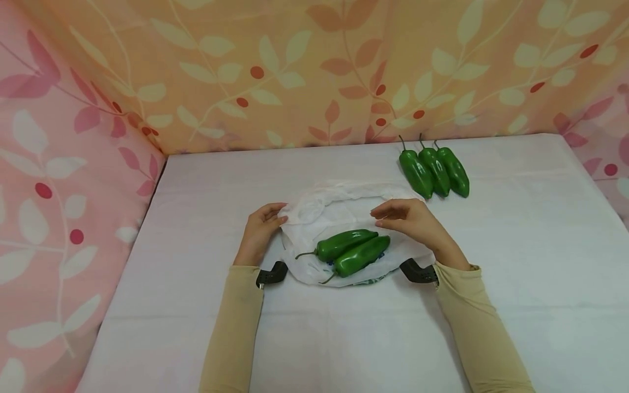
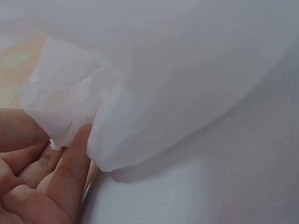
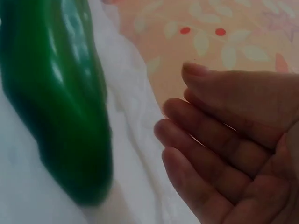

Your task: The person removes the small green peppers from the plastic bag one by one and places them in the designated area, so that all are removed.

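Observation:
A white plastic bag (image 1: 302,256) lies spread open on the table, its crumpled rim raised at the back. Two glossy green peppers (image 1: 346,244) rest side by side on it, stems pointing left. My left hand (image 1: 259,232) pinches the bag's left edge between thumb and fingers; the left wrist view shows the thin plastic (image 2: 149,102) at the fingertips (image 2: 83,135). Over the bag's right side hovers my right hand (image 1: 415,222), fingers loosely bent and holding nothing. In the right wrist view one pepper (image 3: 65,107) is close to that hand (image 3: 238,144) but apart from it.
Three more green peppers (image 1: 435,172) lie in a row at the back right of the white-covered table (image 1: 172,284). Behind stands an orange leaf-patterned cloth (image 1: 275,71), with pink patterned cloth (image 1: 54,180) at the left side.

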`<act>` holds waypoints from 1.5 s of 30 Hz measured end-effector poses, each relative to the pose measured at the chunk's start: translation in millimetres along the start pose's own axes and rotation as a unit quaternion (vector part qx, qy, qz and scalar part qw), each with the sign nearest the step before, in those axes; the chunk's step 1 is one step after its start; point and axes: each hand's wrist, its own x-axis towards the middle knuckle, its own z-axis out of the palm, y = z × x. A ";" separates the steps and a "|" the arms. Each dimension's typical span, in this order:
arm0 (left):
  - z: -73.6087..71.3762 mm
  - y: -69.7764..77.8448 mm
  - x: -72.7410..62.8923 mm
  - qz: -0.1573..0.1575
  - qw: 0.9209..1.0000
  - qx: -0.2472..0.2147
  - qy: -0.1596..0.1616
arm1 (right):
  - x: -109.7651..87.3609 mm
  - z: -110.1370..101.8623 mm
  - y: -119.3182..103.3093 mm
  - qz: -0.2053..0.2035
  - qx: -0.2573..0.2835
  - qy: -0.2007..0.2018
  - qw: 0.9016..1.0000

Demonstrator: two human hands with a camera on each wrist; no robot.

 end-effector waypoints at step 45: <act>0.1 -0.4 4.6 -0.007 1.000 -0.005 0.005 | 13.5 24.2 16.2 0.000 -0.040 -0.073 0.997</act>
